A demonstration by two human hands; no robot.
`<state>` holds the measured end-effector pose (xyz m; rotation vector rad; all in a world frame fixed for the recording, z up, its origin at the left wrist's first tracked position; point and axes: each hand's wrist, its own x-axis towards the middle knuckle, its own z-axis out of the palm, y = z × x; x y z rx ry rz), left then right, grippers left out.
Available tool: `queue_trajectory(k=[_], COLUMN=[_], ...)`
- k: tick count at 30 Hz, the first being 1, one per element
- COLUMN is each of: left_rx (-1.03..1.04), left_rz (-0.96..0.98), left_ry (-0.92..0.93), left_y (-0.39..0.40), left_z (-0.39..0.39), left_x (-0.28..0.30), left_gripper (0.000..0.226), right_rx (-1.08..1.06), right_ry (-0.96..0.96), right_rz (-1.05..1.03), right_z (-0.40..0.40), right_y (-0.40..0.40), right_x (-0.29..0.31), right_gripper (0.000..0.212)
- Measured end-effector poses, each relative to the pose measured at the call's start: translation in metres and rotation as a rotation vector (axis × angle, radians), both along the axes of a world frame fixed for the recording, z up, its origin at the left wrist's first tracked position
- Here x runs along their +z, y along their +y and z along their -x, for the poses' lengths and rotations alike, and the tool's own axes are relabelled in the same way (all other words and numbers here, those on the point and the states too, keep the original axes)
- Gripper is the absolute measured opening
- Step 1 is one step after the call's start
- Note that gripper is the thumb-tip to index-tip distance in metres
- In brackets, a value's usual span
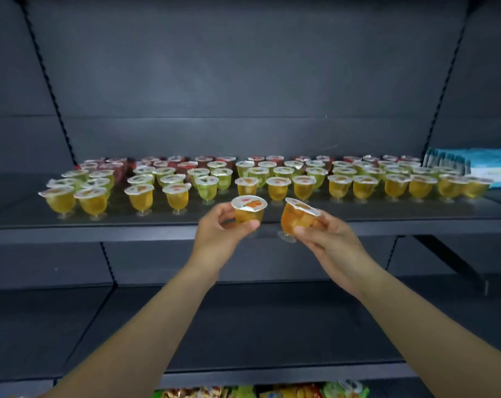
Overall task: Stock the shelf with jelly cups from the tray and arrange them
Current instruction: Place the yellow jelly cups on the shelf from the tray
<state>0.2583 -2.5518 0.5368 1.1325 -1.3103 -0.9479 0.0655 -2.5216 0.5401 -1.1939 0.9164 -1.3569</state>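
Two bare hands up in front of a dark grey metal shelf (100, 225), just apart from each other. Left hand (217, 234) wrapped around a small clear plastic jelly cup with orange jelly and a white foil lid (249, 209), held upright, thumb across its front. Right hand (326, 237) gripping a second orange jelly cup with a foil lid (298, 215), tipped to the left, with its little clear foot sticking out below the fingers. Both cups just in front of the shelf's front edge, close together but not touching. Behind them, rows of many small footed jelly cups (275, 185) standing on the shelf: orange ones in front, green ones in the middle, red ones at the back. Off to the far right, a light blue and white packet (484, 165). Down at the bottom, a few bright snack bags (289, 392).
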Motion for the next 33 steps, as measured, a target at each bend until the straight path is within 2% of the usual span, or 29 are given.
queue_trajectory(k=[2, 5, 8, 11, 18, 25, 29, 31, 33], left_rx=[0.067, 0.139, 0.141, 0.139, 0.122, 0.105, 0.076, 0.113, 0.125], left_rz=[0.045, 0.05, 0.028, 0.016, 0.025, 0.04, 0.084, 0.12, 0.135], left_ry=[0.029, -0.035, -0.091, -0.136, -0.105, -0.184, -0.252, -0.37, -0.509], left_y=[-0.016, -0.041, -0.067, -0.088, -0.109, -0.107, -0.086, -0.065, -0.04], left_z=[-0.011, -0.025, -0.037, -0.047, -0.052, -0.051, -0.053, -0.054, -0.052], left_x=[0.015, 0.021, 0.013, -0.002, -0.014, -0.008, -0.012, -0.017, -0.02], left_gripper=[0.03, 0.048, 0.037, 0.029, 0.028, 0.033, 0.031, 0.046, 0.064], right_rx=[-0.085, -0.185, -0.265, -0.326, -0.343, -0.357, -0.369, -0.419, -0.453], right_ry=[0.077, 0.194, 0.297, 0.342, 0.362, 0.381, 0.31, 0.406, 0.585], right_rz=[0.027, 0.048, 0.041, -0.019, -0.041, -0.054, -0.078, -0.032, 0.069], right_z=[-0.021, -0.055, -0.08, -0.092, -0.1, -0.1, -0.089, -0.078, -0.065], right_y=[-0.019, -0.05, -0.081, -0.099, -0.114, -0.115, -0.1, -0.086, -0.07], right_x=[0.012, 0.019, 0.015, 0.005, -0.003, -0.001, 0.001, 0.002, -0.001], right_gripper=[0.036, 0.039, 0.045, 0.039, 0.036, 0.035, 0.052, 0.058, 0.053])
